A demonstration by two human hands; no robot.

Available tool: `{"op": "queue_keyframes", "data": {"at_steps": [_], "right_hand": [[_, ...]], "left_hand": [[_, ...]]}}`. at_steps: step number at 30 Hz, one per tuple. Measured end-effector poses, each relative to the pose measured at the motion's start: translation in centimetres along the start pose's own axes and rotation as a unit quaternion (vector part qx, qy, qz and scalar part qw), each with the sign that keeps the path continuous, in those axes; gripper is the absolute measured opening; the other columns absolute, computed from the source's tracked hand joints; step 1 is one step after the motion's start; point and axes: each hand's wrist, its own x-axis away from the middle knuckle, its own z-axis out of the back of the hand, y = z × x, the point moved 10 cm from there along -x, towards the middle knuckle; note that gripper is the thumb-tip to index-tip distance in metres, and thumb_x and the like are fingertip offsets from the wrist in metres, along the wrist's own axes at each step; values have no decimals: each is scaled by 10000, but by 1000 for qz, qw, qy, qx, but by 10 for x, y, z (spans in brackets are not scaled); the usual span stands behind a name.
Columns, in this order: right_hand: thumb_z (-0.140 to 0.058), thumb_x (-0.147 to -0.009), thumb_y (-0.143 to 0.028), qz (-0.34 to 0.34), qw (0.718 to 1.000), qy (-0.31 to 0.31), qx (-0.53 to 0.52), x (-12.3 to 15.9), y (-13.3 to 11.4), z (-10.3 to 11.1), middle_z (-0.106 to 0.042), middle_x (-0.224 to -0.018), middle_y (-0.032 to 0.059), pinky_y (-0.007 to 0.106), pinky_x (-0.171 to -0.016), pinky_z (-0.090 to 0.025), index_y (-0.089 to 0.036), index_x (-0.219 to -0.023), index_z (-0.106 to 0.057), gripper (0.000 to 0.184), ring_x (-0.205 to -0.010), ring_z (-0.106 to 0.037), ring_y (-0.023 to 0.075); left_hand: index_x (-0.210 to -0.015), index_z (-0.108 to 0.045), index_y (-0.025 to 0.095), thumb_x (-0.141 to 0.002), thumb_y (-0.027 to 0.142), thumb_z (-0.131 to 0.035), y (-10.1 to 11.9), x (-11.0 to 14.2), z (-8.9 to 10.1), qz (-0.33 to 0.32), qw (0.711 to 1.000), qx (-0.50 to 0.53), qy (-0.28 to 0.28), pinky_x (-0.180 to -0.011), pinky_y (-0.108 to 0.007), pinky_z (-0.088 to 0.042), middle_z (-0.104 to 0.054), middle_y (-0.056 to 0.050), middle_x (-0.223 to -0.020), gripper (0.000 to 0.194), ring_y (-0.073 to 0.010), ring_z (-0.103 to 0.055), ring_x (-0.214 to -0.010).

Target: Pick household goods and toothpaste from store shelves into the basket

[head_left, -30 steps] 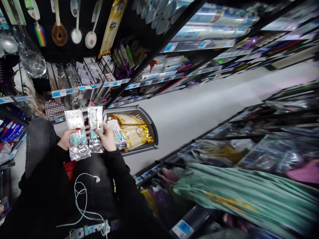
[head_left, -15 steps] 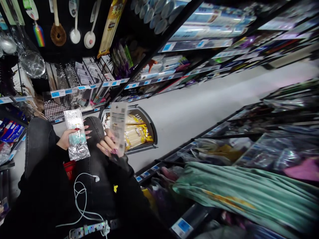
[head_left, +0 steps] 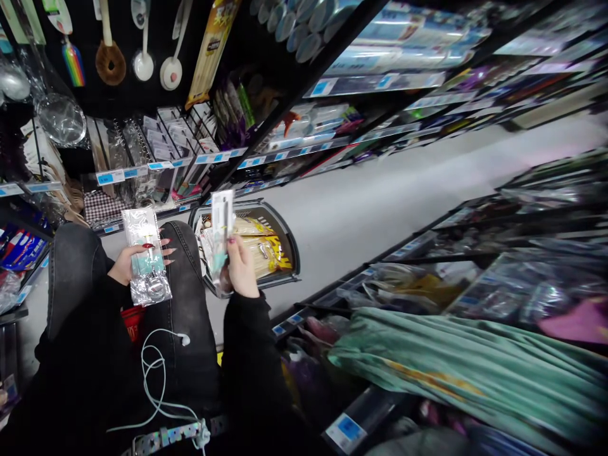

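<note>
My left hand (head_left: 122,266) grips a clear plastic packet (head_left: 142,225) with a teal card and something shiny and round at its lower end. This packet is over my knees, the thumb with a red nail lying across it. In my right hand (head_left: 243,269) is a narrow clear packet (head_left: 221,218) with a pale card, held upright between thumb and fingers; its contents are blurred. It is in front of the left side of a dark shopping basket (head_left: 295,253) on the floor. Inside the basket lie yellow-ended packs of pale sticks (head_left: 266,256), like wooden chopsticks.
Shelves ahead carry hanging brushes (head_left: 111,63), a strainer (head_left: 61,119) and packets on hooks. A grey aisle floor (head_left: 342,209) runs to the right. Low shelves with a green cloth item (head_left: 456,354) stand at the right. White earphones (head_left: 184,340) dangle over my lap.
My right hand has turned its packet over, from the barcode side to the other face, and shifted slightly right. My left hand and its packet have stayed in place.
</note>
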Motion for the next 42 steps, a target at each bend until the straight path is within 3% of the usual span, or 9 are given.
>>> {"op": "queue_keyframes", "data": {"at_steps": [2,6,10,15,24,29,31,35,42], "right_hand": [[-378,-942,-460,-10,974,79,211,-17,10,42,-563,-754,33,293,-665,-346,-202,-854,-501,299,-698,-503,175],[-187,-998,-343,-146,800,34,581,-47,81,79,-642,-956,137,294,-719,-371,-132,-1074,-549,426,-863,-587,204],[-264,-985,-349,-184,768,-26,613,-59,141,78,-658,-982,189,318,-770,-395,-90,-1074,-589,424,-920,-614,234],[-299,-970,-329,-175,748,-22,640,-61,158,76,-631,-1040,245,410,-885,-375,-48,-1063,-588,414,-1104,-546,303],[-299,-961,-317,-154,752,58,638,-60,111,66,-614,-1048,242,395,-809,-419,-48,-1107,-522,378,-1003,-591,302],[-345,-941,-393,7,916,-11,402,-32,26,-24,-648,-856,74,296,-738,-440,-173,-924,-528,286,-788,-605,186],[-459,-882,-465,42,954,-70,287,-10,-2,-66,-627,-777,23,285,-683,-448,-191,-965,-500,290,-697,-590,165],[-730,-665,-494,11,960,-133,244,17,-17,-119,-626,-837,24,283,-660,-451,-188,-1052,-433,576,-716,-605,172],[-725,-697,-396,-57,952,-140,265,17,2,-124,-582,-721,-25,264,-657,-416,-194,-1000,-477,440,-676,-587,159]], "left_hand": [[-1477,-262,135,-750,68,-433,0,0,-1,1,1000,0,-4,-992,-581,-406,-671,-151,-1156,749,-323,-631,-1068],[-1470,-279,126,-750,69,-429,0,0,-1,1,1000,0,0,-990,-573,-412,-679,-150,-1139,737,-319,-636,-1059],[-1466,-285,120,-754,69,-423,0,1,-2,2,1000,0,1,-987,-579,-410,-684,-149,-1126,727,-328,-635,-1058],[-1471,-270,114,-750,65,-419,0,0,0,1,1000,3,7,-1005,-581,-394,-681,-153,-1134,737,-328,-616,-1093],[-1465,-295,123,-758,72,-443,-3,-2,2,2,1000,4,5,-1020,-572,-394,-668,-148,-1171,724,-317,-608,-1113],[-1399,-397,50,-751,73,-450,-4,-6,8,-5,1000,3,29,-1041,-555,-385,-671,-165,-1159,650,-319,-569,-1169],[-1361,-445,33,-753,75,-463,-3,-7,12,-15,999,-6,45,-1043,-534,-395,-675,-167,-1151,609,-321,-571,-1166],[-1307,-505,24,-749,63,-500,1,-6,20,-39,995,-26,84,-1033,-480,-424,-696,-165,-1101,559,-321,-598,-1126],[-1247,-569,54,-779,130,-514,-4,-9,25,-14,997,-12,72,-980,-457,-477,-710,-153,-1067,477,-313,-649,-1038]]}}
